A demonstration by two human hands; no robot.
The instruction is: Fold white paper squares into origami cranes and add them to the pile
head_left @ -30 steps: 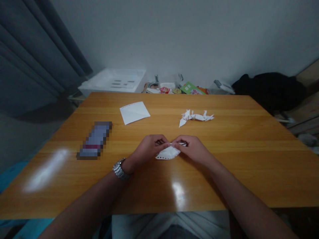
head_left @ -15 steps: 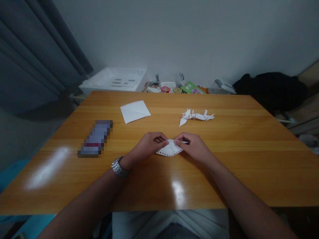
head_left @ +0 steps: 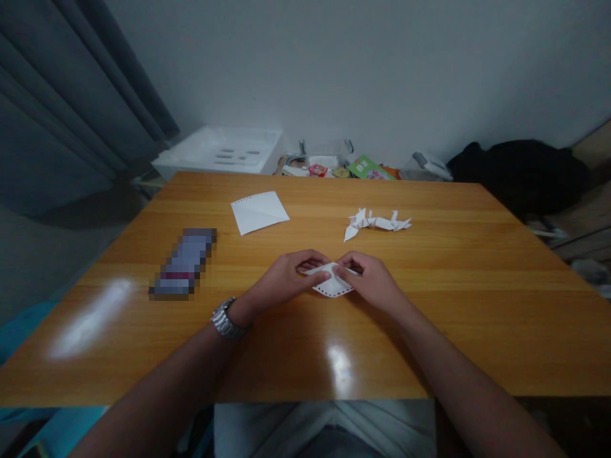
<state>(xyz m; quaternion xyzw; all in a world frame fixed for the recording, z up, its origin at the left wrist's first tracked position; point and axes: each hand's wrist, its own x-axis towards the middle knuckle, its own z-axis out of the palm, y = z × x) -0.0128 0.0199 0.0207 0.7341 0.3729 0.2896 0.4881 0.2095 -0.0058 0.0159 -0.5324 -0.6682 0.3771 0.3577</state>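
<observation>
1. Head view, the room: a pale wall (head_left: 334, 70) rises behind, with a grey curtain (head_left: 52, 89) hanging at the left. Beyond the far edge of a glossy wooden table (head_left: 477, 331) stand a white plastic tray (head_left: 179, 156) and, among small clutter, a green booklet (head_left: 366, 166); a black heap (head_left: 515, 168), likely cloth, lies at the far right.

2. Head view, the hands: the left hand (head_left: 286, 275) and the right hand (head_left: 375, 280) meet near the middle of the table, the fingertips of one close to those of the other. Each pinches the folded white paper (head_left: 333, 288), thumb on the upper face and fingers curled behind (how they press underneath is hidden). The paper sits between the hands, its holed edge towards the person, bowing to a blunt point. A metal watch (head_left: 228, 318) circles the left wrist.

3. Head view, the rest of the tabletop: a flat white sheet (head_left: 260, 213), with holes along its far edge, lies beyond the left hand. A spiky folded paper figure (head_left: 379, 224) lies beyond the right hand. A pixelated dark-edged slab (head_left: 184, 262), perhaps a phone, rests to the left, well apart from both hands.
</observation>
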